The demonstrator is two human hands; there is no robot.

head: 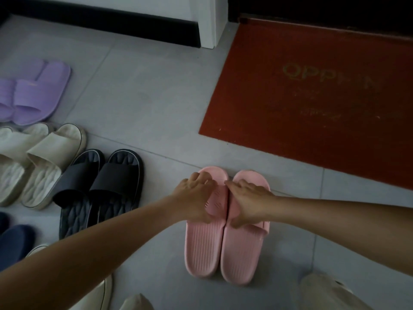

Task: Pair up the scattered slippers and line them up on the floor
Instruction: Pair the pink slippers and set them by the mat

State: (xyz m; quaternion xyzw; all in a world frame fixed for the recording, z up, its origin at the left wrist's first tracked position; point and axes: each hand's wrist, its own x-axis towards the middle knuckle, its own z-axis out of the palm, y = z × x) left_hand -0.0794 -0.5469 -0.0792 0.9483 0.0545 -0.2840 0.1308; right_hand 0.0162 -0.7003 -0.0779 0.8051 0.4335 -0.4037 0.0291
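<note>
Down at the middle of the floor [156, 104], both hands sit on the straps of a pink pair of slippers. The left hand [196, 198] lies over the strap of the left pink slipper [202, 249], fingers curled over its far edge near the toe and thumb down the near side, so it grips the strap. The right hand [248, 202] covers the strap of the right pink slipper [241, 253], fingers spread toward the gap between the two and thumb hooked under the near edge, holding it as well. These two are smooth moulded foam with fine lengthwise ribs in the footbed and rounded heels; they lie side by side, inner edges touching, toes pointing away. To the left stands a black pair [98, 191], with flat matte straps, a quilted, wavy footbed and a pale line round the sole. Just beyond it, touching, is a cream pair [42, 162] with thick soles and a similar rippled footbed, and farther on a lilac pair [33, 92] with ridged straps, partly cut off by the frame. A dark blue slipper [15, 240] shows at the lower left edge. Grey tiles with thin joints cover the floor. A red mat [312, 97], coarse and rectangular with faded lettering, lies beyond the pink pair on the right.
</note>
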